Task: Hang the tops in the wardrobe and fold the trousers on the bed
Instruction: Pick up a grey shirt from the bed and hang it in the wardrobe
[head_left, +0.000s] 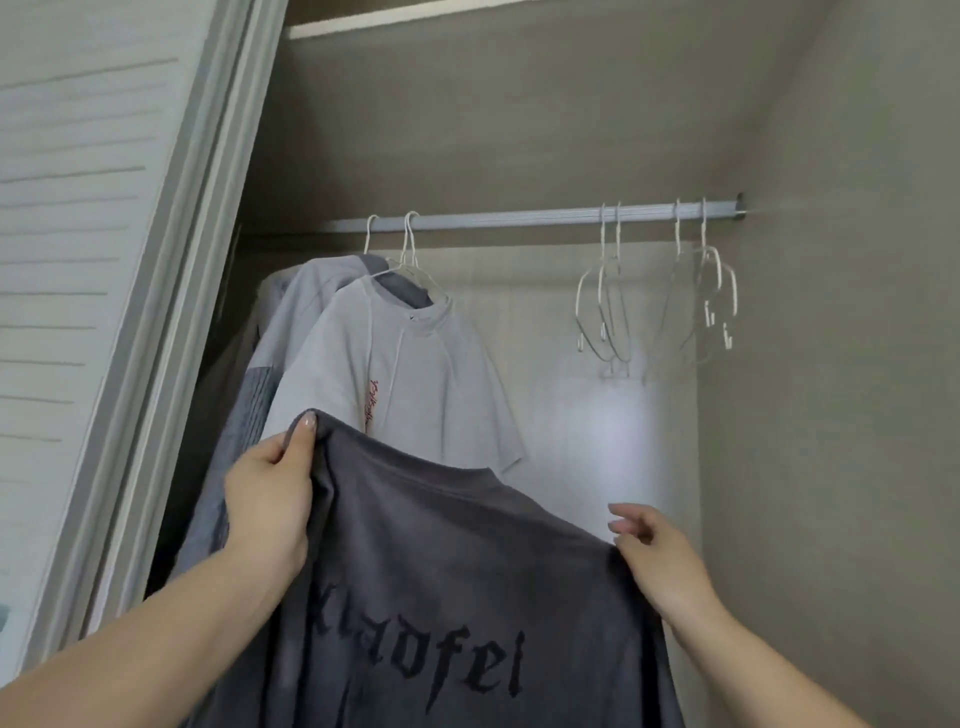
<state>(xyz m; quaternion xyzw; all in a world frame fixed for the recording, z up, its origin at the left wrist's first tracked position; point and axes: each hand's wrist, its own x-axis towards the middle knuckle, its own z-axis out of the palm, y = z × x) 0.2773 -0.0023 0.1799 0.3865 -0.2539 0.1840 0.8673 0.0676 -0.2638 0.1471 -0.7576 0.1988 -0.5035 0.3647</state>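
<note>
- Here, a dark top (447, 587) is held up in front of the open wardrobe (831, 364), below the rail (519, 218)
- Its upper left edge is pinched by the left hand (267, 499), thumb over the cloth
- Its right shoulder is met by the right hand (657, 558); the fingers are loosely curled, and a grip cannot be told
- A pale top (395, 374) is hung at the rail's left; bare hangers (660, 301) are hung at its right

Beige wardrobe walls (519, 130), a slatted sliding door (78, 234) at left.
</note>
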